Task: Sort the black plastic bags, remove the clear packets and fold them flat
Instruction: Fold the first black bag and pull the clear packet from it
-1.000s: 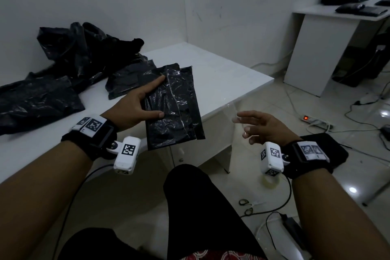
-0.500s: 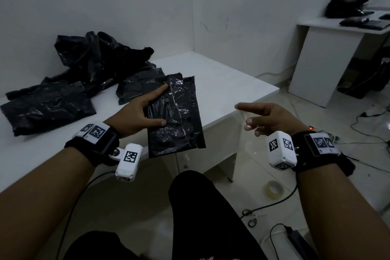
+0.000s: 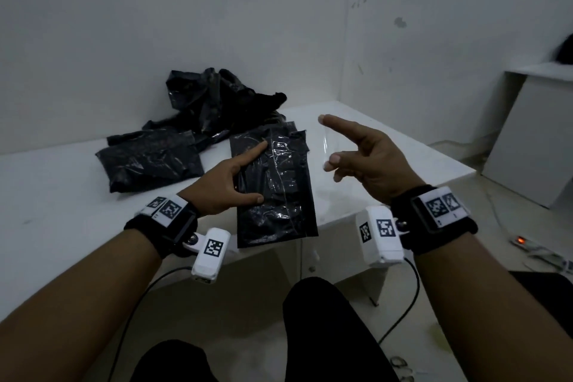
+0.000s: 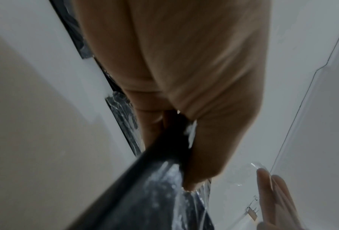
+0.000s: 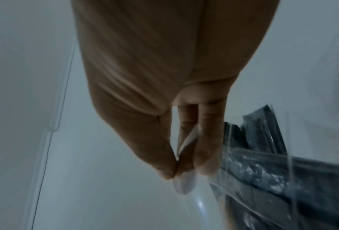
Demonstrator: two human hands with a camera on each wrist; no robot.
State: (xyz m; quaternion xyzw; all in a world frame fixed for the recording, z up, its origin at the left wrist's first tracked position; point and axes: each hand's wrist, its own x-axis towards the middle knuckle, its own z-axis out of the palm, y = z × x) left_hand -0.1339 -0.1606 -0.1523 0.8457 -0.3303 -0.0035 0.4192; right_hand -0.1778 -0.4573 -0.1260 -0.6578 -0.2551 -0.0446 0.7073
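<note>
Leftmost, folded bag (image 3: 152, 161): black, lying flat on the white surface (image 3: 62, 211)
Pile (image 3: 217, 99): crumpled black bags heaped behind it, near the wall
Left hand (image 3: 221, 187): thumb and forefinger grip the left edge of a flat black bag (image 3: 276, 192) held over the surface's front edge
Right hand (image 3: 366, 158): raised beside that bag, pinching a clear packet (image 3: 330, 141) between thumb and fingers (image 5: 206, 149), forefinger stretched out
Far right: second white desk (image 3: 533, 133), power strip (image 3: 524, 242) on the floor

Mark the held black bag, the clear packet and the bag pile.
held black bag (image 3: 279, 195), head view, middle of its face
clear packet (image 5: 186, 138), right wrist view, pinched edge
bag pile (image 3: 214, 96), head view, crumpled top
</note>
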